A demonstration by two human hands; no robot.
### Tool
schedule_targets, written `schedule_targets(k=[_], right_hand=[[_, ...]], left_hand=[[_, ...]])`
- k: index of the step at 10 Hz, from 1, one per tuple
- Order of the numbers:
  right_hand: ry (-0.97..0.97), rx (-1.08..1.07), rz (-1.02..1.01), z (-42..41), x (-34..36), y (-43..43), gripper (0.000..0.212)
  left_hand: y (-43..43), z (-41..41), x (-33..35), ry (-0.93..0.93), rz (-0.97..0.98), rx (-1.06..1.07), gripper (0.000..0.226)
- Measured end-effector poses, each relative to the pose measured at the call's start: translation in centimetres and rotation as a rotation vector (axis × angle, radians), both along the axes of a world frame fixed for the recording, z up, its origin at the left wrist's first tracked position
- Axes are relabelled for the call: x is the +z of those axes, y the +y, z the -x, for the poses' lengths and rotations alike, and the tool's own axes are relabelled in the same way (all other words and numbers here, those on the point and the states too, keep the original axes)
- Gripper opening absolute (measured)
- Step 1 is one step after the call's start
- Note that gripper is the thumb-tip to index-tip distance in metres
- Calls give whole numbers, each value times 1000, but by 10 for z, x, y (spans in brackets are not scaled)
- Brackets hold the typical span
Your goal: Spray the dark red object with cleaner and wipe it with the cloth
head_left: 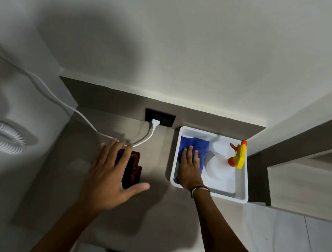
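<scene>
A dark red flat object (133, 168) lies on the grey counter, partly hidden under my left hand (109, 174), whose fingers are spread above or on it. To the right stands a white tub (240, 198). Inside it a blue cloth (198, 147) lies on the left side, and my right hand (189, 167) rests flat on top of the cloth with its fingers extended. Next to the cloth in the tub lies a white spray bottle (218, 166) with a yellow and orange trigger head (238, 155).
A black wall socket (164, 118) sits behind the counter with a white plug and white cables (68, 107) running left across the surface. A coiled white hose (1, 137) is at far left. A wooden ledge (304, 184) rises at right.
</scene>
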State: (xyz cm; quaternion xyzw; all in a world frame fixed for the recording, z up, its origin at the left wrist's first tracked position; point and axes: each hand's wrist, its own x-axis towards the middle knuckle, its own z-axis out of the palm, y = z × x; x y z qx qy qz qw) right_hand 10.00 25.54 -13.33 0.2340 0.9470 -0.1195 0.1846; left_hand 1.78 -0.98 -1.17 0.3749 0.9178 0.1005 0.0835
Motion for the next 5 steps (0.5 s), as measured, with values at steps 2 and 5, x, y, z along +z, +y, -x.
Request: schedule_targets(k=[2,5], right_hand=[[-17,-4,-22,0,-20,2,74],[403,-25,-5,-13,26,-37,76]], left_hand=[[1,-1,-13,97,-13,17,95],[-1,-5,-20,91,41,26,96]])
